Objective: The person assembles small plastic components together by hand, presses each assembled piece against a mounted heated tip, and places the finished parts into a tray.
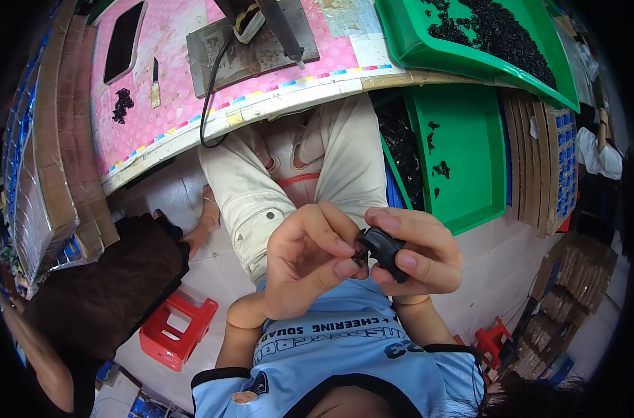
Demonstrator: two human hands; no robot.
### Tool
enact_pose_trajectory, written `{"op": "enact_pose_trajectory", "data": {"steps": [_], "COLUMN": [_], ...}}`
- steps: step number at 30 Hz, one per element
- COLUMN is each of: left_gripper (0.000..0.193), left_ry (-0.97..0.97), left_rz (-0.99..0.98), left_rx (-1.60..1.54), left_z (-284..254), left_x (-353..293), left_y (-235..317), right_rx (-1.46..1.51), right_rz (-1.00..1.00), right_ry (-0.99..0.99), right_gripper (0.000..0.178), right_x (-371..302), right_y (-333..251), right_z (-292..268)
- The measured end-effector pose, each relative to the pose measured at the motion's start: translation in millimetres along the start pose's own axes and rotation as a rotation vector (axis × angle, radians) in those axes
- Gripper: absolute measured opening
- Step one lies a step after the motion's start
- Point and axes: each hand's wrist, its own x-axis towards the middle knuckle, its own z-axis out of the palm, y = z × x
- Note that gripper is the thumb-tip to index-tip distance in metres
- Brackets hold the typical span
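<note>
Above my lap, both hands meet around small black parts. My right hand [428, 256] is closed, its thumb and fingers pinching a rounded, glossy black plastic part [382, 249]. My left hand [304, 259] is closed too, thumb and forefinger pinching a small dark piece [360, 258] against the left end of that part. The small piece's exact shape is too fine to make out, and the fingers partly cover both pieces.
Ahead stands a pink-covered table [170, 42] with a bench press [278, 31], a phone [124, 43], a small blade [155, 87] and black bits [122, 104]. Green trays [463, 167] of black parts sit right. A red stool [177, 331] and another person [108, 292] are left.
</note>
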Motion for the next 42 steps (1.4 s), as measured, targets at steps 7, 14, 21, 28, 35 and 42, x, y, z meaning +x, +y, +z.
{"op": "enact_pose_trajectory", "data": {"steps": [7,14,21,28,35,42], "left_gripper": [0.014,0.013,0.013,0.014,0.015,0.018], "left_ry": [-0.01,0.034,0.088,0.057,-0.004,-0.011], "left_rz": [-0.006,-0.113,-0.183,-0.097,0.11,0.3], "left_rx": [0.032,-0.039,-0.062,0.06,0.155,0.353], "left_z": [3.3,6.1,3.1,3.4,-6.8,-7.8], "left_x": [-1.5,-1.7,2.1,5.0,7.7,8.5], "left_y": [6.4,16.5,15.0,11.4,1.5,-0.9], "right_rx": [0.025,0.038,-0.033,-0.076,0.126,0.813], "right_rz": [0.03,0.256,0.137,-0.109,0.07,0.715], "right_ry": [-0.051,-0.219,-0.159,-0.072,-0.008,0.029], "right_gripper": [0.03,0.035,0.037,0.033,0.042,0.026], "right_x": [4.4,17.9,12.1,4.7,3.1,-9.1], "right_y": [-8.8,-23.5,-14.7,3.2,3.2,2.5], "right_z": [-6.1,-14.5,-7.2,-0.4,9.2,-6.6]}}
